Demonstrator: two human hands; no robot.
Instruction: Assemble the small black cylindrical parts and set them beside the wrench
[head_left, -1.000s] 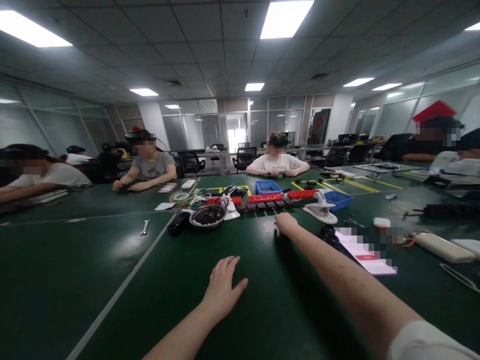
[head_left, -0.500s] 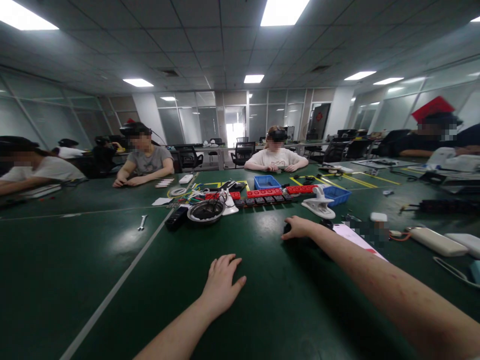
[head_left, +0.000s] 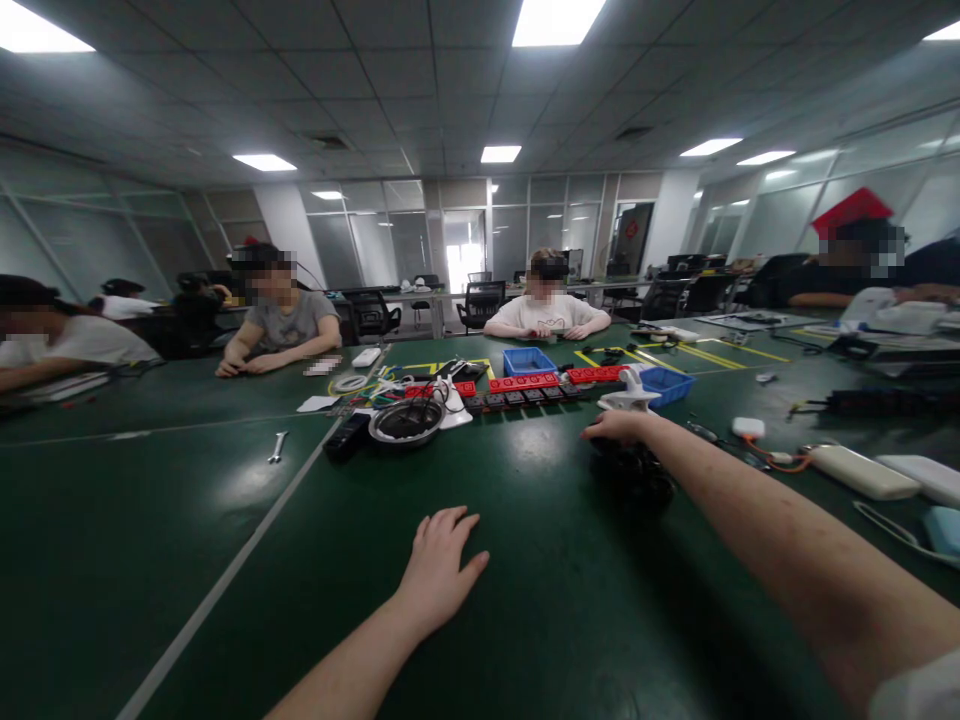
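Well, from the head view, the right hand (head_left: 624, 427) reaches far across the green table (head_left: 540, 640), palm down over a black object (head_left: 641, 478) just short of the white clamp stand (head_left: 628, 392). Its fingers curve over the object's far left part, but their tips are lost against the dark shape, so I cannot tell whether they pinch it or merely rest on it. The hold comes from above, I'd judge, because the object lies low and the arm has to stretch out to it

The left hand (head_left: 441, 568) lies nearer the body, palm down, fingers loosely fanned and thumb standing apart, with nothing in it; it seems placed there to prop the body during that long reach. The metal dish (head_left: 406, 423), the red strips (head_left: 523, 381) and the blue bin (head_left: 527, 362) sit beyond both hands, perhaps pushed there to keep working room in front

As for the black object, it seems to lie aslant, its long axis running from the fingertips back toward the wearer's right, under the forearm's near edge. One end points away and left, the other toward the right forearm; which is its front, I cannot tell
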